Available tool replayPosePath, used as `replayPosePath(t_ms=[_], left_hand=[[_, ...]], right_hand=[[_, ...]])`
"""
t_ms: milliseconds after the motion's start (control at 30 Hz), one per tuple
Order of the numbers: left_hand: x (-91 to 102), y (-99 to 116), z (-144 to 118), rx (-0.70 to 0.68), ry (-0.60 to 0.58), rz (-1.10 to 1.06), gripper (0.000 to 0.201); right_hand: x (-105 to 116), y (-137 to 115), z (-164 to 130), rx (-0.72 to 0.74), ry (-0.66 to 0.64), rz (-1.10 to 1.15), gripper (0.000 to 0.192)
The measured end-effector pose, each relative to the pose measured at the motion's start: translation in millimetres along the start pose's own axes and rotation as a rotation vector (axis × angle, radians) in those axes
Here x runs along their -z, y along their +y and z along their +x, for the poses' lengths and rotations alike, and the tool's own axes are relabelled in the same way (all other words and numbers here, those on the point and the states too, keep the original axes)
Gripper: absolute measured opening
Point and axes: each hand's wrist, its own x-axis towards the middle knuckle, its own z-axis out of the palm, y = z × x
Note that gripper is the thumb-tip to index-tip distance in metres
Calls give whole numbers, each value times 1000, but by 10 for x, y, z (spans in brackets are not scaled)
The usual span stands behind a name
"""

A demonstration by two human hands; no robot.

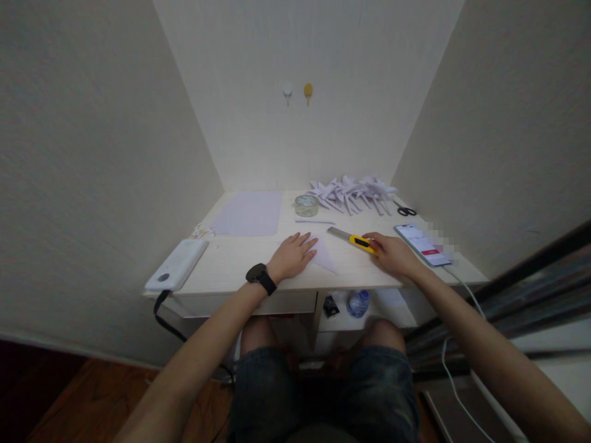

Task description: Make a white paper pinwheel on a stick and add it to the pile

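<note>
The left hand [293, 255] lies palm down with its fingers spread, pressing on the paper [325, 253], a white piece that sits near the front edge of the desk [231, 264] and narrows to a corner at its right. The right hand [391, 252] is closed around the yellow grip of a knife [354, 239], whose blade is out and points left toward the far side of the paper, apart from it. A black watch [261, 279] circles the left wrist. Beyond the paper lies a thin strip [314, 221], with a roll of tape [306, 206] just behind it. A heap of folded paper shapes [348, 193] fills the back right, with scissors [406, 211] beside it. A lit phone [422, 245] lies right of the right hand, with a cable [464, 285] running from its near end. At the back left lies white sheeting [252, 213]; nearer, a white box [178, 264] stands at the desk's left edge. Under the desktop, a bottle [357, 304] rests on a shelf. On the wall are 2 hooks, 1 white [287, 90] and 1 yellow [308, 90].
</note>
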Motion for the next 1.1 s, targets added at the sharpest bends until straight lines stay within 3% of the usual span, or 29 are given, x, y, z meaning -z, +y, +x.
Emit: replayPosePath(t_ms=[200, 533, 1100], left_hand=[[33, 29, -13, -4, 66, 56, 52], [74, 67, -39, 97, 59, 31, 53], [93, 81, -49, 72, 68, -37, 51]], right_hand=[[-25, 29, 57, 35, -24, 143, 34], [-93, 45, 167, 58, -44, 181, 35], [-97, 35, 162, 104, -62, 336, 32]])
